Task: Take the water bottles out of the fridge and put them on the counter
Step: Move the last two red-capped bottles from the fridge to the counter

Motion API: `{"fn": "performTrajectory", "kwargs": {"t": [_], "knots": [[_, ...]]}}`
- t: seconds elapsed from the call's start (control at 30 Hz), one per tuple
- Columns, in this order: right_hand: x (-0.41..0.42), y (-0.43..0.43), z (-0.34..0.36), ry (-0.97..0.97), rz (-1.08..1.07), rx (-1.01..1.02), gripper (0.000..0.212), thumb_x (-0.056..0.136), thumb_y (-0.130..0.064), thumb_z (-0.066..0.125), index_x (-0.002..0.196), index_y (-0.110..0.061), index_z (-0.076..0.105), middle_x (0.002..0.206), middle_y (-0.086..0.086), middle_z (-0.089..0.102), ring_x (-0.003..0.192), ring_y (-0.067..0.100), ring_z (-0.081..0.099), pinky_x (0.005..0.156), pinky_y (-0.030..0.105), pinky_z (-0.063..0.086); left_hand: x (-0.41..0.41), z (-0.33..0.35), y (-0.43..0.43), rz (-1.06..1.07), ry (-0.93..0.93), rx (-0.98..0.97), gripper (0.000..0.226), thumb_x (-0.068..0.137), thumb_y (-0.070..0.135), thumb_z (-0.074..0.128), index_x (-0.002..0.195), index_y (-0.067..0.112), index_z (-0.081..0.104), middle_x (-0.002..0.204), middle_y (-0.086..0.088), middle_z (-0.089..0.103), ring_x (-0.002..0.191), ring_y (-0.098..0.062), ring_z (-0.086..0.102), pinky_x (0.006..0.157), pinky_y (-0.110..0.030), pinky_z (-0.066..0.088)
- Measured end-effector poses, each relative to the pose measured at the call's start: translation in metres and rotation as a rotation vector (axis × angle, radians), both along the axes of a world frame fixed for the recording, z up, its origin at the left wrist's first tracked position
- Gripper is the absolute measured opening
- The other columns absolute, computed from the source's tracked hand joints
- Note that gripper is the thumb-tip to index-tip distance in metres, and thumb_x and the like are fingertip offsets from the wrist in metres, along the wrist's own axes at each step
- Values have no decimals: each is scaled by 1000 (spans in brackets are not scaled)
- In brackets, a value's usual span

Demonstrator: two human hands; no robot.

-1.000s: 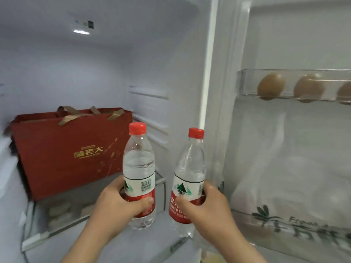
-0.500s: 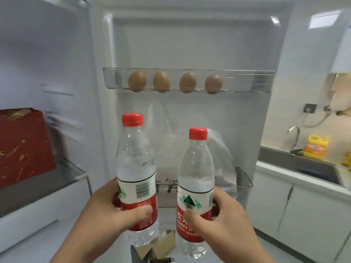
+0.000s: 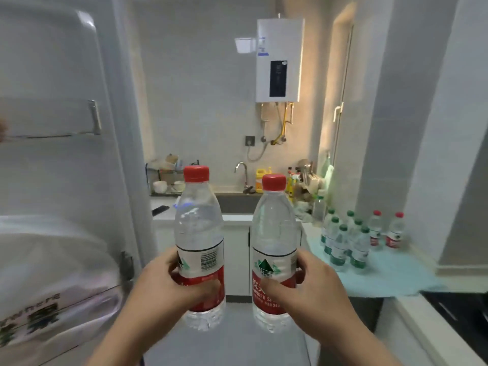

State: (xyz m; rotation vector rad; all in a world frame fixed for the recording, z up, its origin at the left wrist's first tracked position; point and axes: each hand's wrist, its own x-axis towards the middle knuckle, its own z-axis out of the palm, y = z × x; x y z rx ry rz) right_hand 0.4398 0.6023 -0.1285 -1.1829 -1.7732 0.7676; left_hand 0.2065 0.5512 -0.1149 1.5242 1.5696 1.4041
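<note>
Fingers (image 3: 204,285) of the left hand (image 3: 169,281) curl round the red label of the left water bottle (image 3: 199,233). The right hand (image 3: 314,286) grips the right water bottle (image 3: 274,233) the same way, and both bottles are upright in mid-air. Since half a second ago the view has swung off the fridge door (image 3: 52,159), now at the left, toward the counter (image 3: 412,276) and its standing bottles (image 3: 348,239). The left label shows a barcode; the right one partly reads "NGFU S".

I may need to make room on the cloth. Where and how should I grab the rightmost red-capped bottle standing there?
Grip it round its labelled middle, coming from the front. The rightmost red-capped bottle stands upright, with another red-capped bottle close on its left and wall behind. The teal cloth in front looks bare.
</note>
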Motion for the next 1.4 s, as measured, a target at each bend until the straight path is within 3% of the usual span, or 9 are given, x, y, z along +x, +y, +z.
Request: {"fn": "performTrajectory", "kwargs": {"t": [0.23,0.37,0.5,0.7,0.9,1.03,1.2,1.3,1.4], "knots": [[86,75,-13,-23,-274,31,48,51,-66,74,91,-44,62,92,-40,64,83,-11,63,66,16,52,83,-16,131,-261,-79,-25,49,52,17,88,89,44,73,84,19,76,76,3,70,52,-7,49],[123,125,-13,-39,-399,34,46,54,-62,75,94,-44,63,91,-35,68,83,-8,65,71,23,57,128,-14,208,-368,-104,-21,50,44,27,85,91,39,72,87,14,77,79,-2,72,57,-13,53],[161,163,-13,-50,-494,21,45,55,-63,73,94,-43,64,90,-37,66,82,-11,63,64,13,52,175,-11,270,-456,-99,-9,61,37,39,84,97,33,70,89,16,76,82,-2,71,62,-17,55],[235,206,-20,-42,-639,16,39,54,-63,71,86,-42,62,87,-41,63,77,-12,63,58,11,47,262,-20,346,-566,-98,-14,52,54,18,90,99,33,69,88,21,74,80,2,69,55,-9,51],[329,260,-37,-41,-701,-15,44,51,-62,69,87,-38,62,80,-25,69,76,-8,64,60,18,51,361,-34,404,-561,-100,-9,51,45,28,85,93,31,70,84,22,74,76,3,70,55,-10,51],[402,305,-50,-74,-692,-69,49,50,-63,67,89,-35,60,83,-20,67,77,-2,63,63,23,53,429,-51,444,-474,-106,-45,57,42,32,81,96,27,66,83,16,75,75,-1,70,67,-27,56],[479,376,-70,-128,-655,-137,48,47,-62,64,87,-38,54,79,-23,64,73,-7,59,56,15,43,501,-83,500,-340,-143,-85,46,45,23,77,87,33,63,76,19,73,70,-2,69,56,-17,54],[507,421,-93,-163,-615,-190,47,49,-59,67,89,-40,54,82,-24,65,73,-10,59,55,13,41,536,-113,536,-259,-169,-149,45,47,23,78,89,32,65,77,16,74,74,-6,71,68,-33,60],[525,464,-125,-153,-599,-233,46,49,-55,71,88,-41,51,80,-25,65,71,-15,57,51,9,38,570,-145,568,-207,-148,-200,45,48,26,78,92,30,68,80,16,75,77,-5,71,69,-32,58]]}}
